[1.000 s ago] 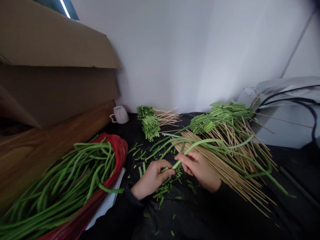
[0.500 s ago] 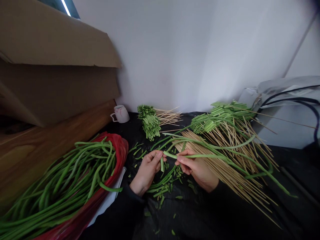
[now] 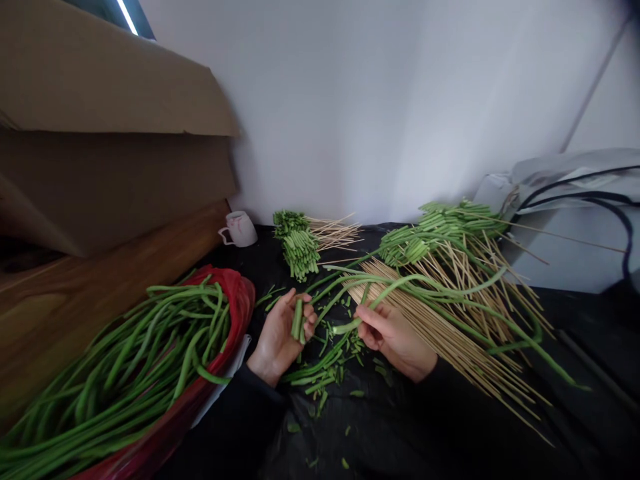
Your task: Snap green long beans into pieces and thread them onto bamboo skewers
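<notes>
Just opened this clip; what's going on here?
A person's left hand cradles a few short green pieces, while the right hand pinches a long green stem near its end. Green scraps lie between and below the hands. A red bag full of long stems sits to the left; thin wooden sticks lie to the right.

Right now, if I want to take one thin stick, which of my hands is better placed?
Probably your right hand: it is nearer the thin sticks, though it holds a long green stem. Your left hand is farther away and holds short green pieces.
</notes>
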